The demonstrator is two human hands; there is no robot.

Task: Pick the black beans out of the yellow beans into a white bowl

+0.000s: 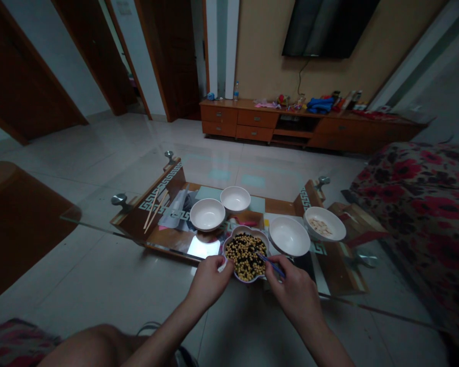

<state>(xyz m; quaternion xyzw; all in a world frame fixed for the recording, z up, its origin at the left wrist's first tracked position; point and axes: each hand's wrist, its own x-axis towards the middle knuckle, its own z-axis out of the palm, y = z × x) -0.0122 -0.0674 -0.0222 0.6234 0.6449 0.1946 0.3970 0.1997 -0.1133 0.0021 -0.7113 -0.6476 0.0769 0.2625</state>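
Observation:
A flower-shaped bowl [268, 243] with a pale purple rim stands near the front edge of the glass table, full of mixed yellow and black beans [245, 255]. My left hand [212, 278] pinches its lower left rim, thumb on top. In my right hand [292, 285] are slim blue tweezers [276, 267], their tips down among the beans. Behind the bowl are two white bowls [207, 214] [235, 199] with nothing visible inside. Another white bowl [289, 236] is just to the right. Farther right, a white bowl [331, 226] holds small pale pieces.
Wooden chopsticks [155, 211] lie at the left of the glass table [95, 204]. Metal supports [119, 199] hold up the glass. Under it, a wooden shelf carries papers and a plastic bag [176, 209]. A flower-patterned sofa [416, 204] is on the right, a low cabinet [256, 120] beyond.

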